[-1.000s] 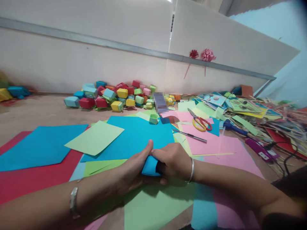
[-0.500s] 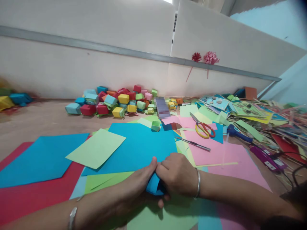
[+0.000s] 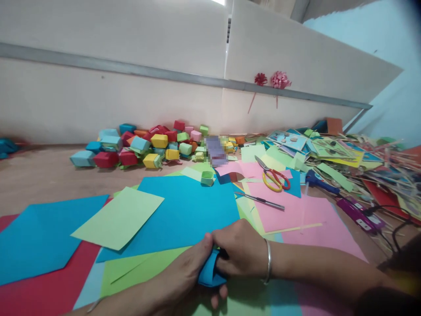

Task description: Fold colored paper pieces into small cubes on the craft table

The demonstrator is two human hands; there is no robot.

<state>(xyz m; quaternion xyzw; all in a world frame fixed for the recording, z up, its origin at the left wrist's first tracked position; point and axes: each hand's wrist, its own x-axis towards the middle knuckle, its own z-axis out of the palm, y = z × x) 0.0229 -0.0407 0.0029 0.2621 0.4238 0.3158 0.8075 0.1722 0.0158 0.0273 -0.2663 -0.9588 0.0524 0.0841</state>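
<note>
A small folded blue paper box (image 3: 208,273), open on the side facing me, is held between both hands low in the middle of the view. My left hand (image 3: 189,270) is closed round it from the left, thumb on top and fingertips showing beneath. From the right, my right hand (image 3: 238,248) grips its edge, with fingers partly inside the opening. Under the hands lie green sheets; just beyond them is a large blue sheet (image 3: 184,210). A pale green sheet (image 3: 120,217) overlaps it at the left. A little green paper box (image 3: 207,177) stands on its far edge.
Scissors (image 3: 274,177) and a craft knife (image 3: 259,200) lie on pink paper at the right. Beyond them are a blue glue gun (image 3: 322,183) and a purple power strip (image 3: 360,215) with cables. Colourful paper boxes (image 3: 140,147) are heaped along the wall.
Both hands and the blue paper box sit slightly lower in view. The right fingers have shifted into the box's opening, which shows wider. The camera view has moved a little.
</note>
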